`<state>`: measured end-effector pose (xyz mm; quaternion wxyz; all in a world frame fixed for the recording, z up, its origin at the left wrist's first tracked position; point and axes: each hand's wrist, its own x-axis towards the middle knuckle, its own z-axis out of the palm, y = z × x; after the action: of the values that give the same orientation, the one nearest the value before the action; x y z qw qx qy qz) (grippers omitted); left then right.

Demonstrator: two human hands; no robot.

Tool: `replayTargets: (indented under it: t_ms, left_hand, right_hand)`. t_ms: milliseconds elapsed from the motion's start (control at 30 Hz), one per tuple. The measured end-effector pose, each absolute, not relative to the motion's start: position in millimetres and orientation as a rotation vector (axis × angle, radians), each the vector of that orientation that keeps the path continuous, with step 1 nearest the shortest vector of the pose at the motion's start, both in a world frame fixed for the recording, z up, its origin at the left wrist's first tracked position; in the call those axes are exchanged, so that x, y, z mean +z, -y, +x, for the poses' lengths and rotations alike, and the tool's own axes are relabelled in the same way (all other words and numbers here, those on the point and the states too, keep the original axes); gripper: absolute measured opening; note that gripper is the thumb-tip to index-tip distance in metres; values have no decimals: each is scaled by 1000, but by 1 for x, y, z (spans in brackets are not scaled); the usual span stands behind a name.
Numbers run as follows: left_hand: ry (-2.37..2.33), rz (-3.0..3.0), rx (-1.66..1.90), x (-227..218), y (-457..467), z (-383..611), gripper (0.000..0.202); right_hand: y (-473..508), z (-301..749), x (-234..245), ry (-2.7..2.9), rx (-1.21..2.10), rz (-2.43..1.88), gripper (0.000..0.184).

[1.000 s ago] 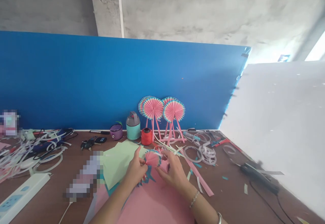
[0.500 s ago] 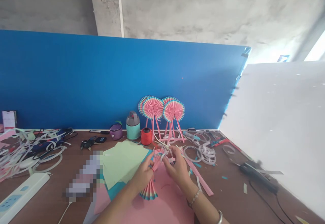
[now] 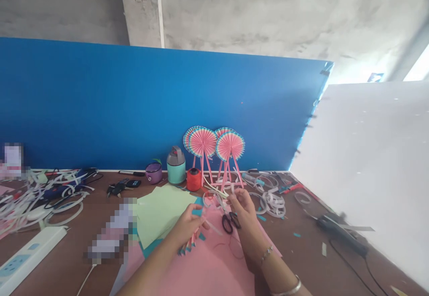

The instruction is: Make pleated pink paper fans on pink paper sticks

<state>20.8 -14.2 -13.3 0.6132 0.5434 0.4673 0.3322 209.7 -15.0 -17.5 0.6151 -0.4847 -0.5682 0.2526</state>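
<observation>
My left hand (image 3: 187,225) is closed around a pleated paper fan (image 3: 187,245), pink with blue-edged folds, its lower end showing below the fingers. Most of the fan is hidden by the hand. Fingertips of my right hand (image 3: 244,206) are pinched together at a thin white strip (image 3: 232,189), partly hidden. Just left of that hand, black-handled scissors (image 3: 228,223) lie on a large pink sheet (image 3: 208,271). A loose red thread (image 3: 231,247) curls on the same sheet.
Finished pink round fans (image 3: 203,142) stand against the blue partition. Before them are a red thread spool (image 3: 193,179), a teal container (image 3: 176,171) and a purple pot (image 3: 153,173). Pale green sheets (image 3: 164,213) lie left, coiled white strips (image 3: 273,203) right, a power strip (image 3: 31,253) far left.
My hands have moved apart; the right went up and right, away from the fan. The fan is now folded narrower in my left hand, and the scissors have come into view.
</observation>
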Motion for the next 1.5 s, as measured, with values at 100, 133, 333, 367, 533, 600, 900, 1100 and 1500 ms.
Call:
replayTargets:
  t_ms: [100, 133, 333, 367, 533, 600, 900, 1100, 1500]
  left_hand:
    - [-1123, 1193, 768, -11, 12, 17, 41]
    - [-1124, 1196, 765, -9, 13, 16, 41]
    - [-1190, 1303, 682, 2, 21, 14, 37]
    - [-1218, 1312, 677, 2, 20, 15, 37]
    - [-1283, 1375, 652, -5, 17, 17, 35]
    - [-1204, 1447, 670, -7, 18, 17, 42]
    - [-962, 1623, 555, -10, 26, 8, 93]
    - [-1017, 1769, 391, 1, 29, 11, 96]
    - [-952, 1903, 390, 16, 37, 12, 93]
  right_hand:
    - [25, 208, -3, 1453, 826, -1003, 18]
    - [28, 206, 2, 1533, 875, -976, 18]
    - [47, 195, 18, 1816, 809, -907, 11]
    - [50, 193, 19, 1817, 762, -913, 11]
    - [56, 188, 20, 1933, 831, -879, 12]
    - [53, 189, 16, 1989, 874, -908, 13]
    - [36, 203, -5, 2239, 774, -1009, 16]
    - [33, 205, -9, 2249, 877, -1140, 25]
    - [36, 205, -4, 2260, 934, -1190, 24]
